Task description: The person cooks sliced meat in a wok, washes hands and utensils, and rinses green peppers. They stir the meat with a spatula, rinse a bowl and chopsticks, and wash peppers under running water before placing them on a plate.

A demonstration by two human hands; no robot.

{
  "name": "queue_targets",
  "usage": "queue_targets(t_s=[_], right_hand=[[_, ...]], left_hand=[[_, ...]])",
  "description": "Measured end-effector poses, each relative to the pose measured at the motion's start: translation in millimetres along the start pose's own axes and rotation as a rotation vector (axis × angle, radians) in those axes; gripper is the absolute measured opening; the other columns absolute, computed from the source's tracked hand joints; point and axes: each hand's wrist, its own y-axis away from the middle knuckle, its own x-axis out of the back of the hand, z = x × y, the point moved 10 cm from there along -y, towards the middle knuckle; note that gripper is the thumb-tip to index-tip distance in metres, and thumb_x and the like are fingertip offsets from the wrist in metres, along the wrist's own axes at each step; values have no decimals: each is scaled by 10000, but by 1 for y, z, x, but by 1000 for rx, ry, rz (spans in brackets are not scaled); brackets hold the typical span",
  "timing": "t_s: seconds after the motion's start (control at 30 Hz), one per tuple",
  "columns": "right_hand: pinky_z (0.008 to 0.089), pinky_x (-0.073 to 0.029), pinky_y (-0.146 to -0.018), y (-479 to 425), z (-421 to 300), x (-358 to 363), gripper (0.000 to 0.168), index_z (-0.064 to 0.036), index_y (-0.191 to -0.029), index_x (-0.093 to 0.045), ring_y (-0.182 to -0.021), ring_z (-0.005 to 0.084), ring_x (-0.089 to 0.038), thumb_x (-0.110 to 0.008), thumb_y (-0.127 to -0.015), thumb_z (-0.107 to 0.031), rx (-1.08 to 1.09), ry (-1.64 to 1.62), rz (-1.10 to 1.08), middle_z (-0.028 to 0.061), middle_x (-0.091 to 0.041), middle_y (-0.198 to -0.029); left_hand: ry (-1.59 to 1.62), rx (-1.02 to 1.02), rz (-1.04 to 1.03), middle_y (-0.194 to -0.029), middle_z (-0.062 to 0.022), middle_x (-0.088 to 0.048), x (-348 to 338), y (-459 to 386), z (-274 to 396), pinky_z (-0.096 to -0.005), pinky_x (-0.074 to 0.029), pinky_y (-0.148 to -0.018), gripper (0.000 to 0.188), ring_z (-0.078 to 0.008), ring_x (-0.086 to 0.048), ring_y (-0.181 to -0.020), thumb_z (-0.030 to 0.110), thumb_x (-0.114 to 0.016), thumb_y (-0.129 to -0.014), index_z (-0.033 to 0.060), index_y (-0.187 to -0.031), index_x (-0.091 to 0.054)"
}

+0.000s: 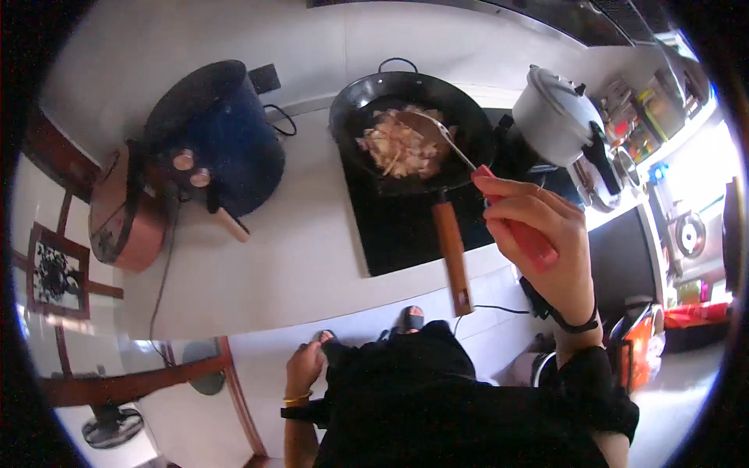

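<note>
My right hand (535, 234) grips the red handle (529, 243) of a metal cooking spatula (450, 140). Its blade rests among pale pinkish pieces of food (398, 146) that look like sliced meat. They lie in a black wok (474, 105) with a loop handle at the back. The wok's long wooden handle (452, 251) points towards me, below and left of my right hand. Under the wok is a black cooktop (389, 240). My left hand (304, 365) hangs low beside my body with its fingers curled; nothing shows in it.
A white pressure cooker (553, 117) with a black handle stands right of the wok. Left on the white counter (281, 257) are a large dark-blue pot (234, 140) and a pink appliance (137, 240) with a cord. Jars and packets (638, 111) line the far right.
</note>
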Motion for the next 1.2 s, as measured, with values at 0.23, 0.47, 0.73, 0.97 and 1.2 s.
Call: queue_targets(t_s=[0.23, 0.47, 0.73, 0.97, 1.2], right_hand=[[352, -490, -594, -57, -113, -102, 61, -104, -801, -567, -690, 262, -620, -604, -759, -128, -141, 253, 15, 61, -600, -756], [389, -491, -597, -143, -106, -276, 98, -72, -835, -557, -729, 292, -622, -572, -766, -140, -290, 461, -132, 103, -608, -828], [414, -489, -632, -142, -96, -361, 148, -28, -898, -471, -761, 330, -600, -516, -760, -54, -258, 304, -65, 150, -567, -825], [366, -491, -700, -123, -82, -377, 111, -37, -862, -489, -912, 295, -554, -509, -754, -56, -240, 249, -77, 117, -540, -910], [322, -486, -746, -66, -128, -342, 171, -46, -936, -561, -995, 233, -521, -531, -790, -130, 13, 235, -82, 96, -549, -1054]], left_hand=[[23, -47, -132, -974, -160, -587, 35, 27, -98, -406, -462, -781, 306, -341, -566, -898, 214, -522, -808, 78, -1082, -529], [13, -79, -104, -948, -146, -593, 54, 38, -146, -431, -467, -743, 289, -334, -568, -883, 265, -489, -830, 64, -1027, -552], [99, 33, -58, -922, -145, -591, 75, 84, -206, -430, -479, -726, 257, -336, -576, -863, 245, -503, -821, 82, -1012, -559], [46, -145, -37, -884, -141, -592, 74, 60, -213, -429, -476, -704, 231, -324, -576, -818, 196, -525, -803, 97, -1009, -559], [-115, -98, -336, -854, -178, -596, 48, 27, -184, -456, -466, -700, 216, -354, -572, -813, 233, -479, -839, 47, -849, -589]])
